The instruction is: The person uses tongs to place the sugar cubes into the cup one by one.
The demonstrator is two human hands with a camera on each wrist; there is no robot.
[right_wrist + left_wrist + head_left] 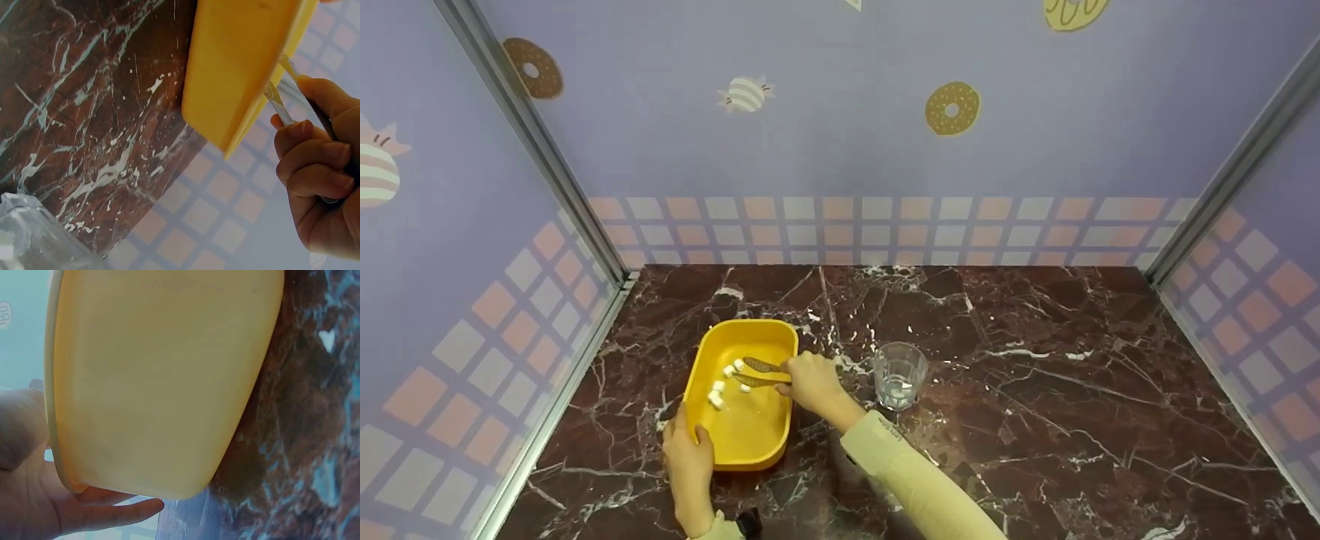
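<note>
A yellow plastic tub [750, 439] stands on the marble tabletop, with several small white cubes [716, 400] lying on its floor. My left hand [688, 459] holds the tub's near left rim, thumb inside and fingers along the outer wall. In the left wrist view the tub's wall [169, 382] hides much of that grip. Over the tub's right rim reaches my right hand [815, 384], gripping a pair of metal tongs [763, 367]. The tongs' arms are spread, their tips above the tub floor close to some cubes. A clear glass [899, 367] stands right of my right hand.
Something small and white [906, 386] shows low in the glass. The dark red marble tabletop [1057, 420] runs back to a patterned lilac wall [840, 150], with side walls at left and right. My right forearm [922, 480] passes just in front of the glass.
</note>
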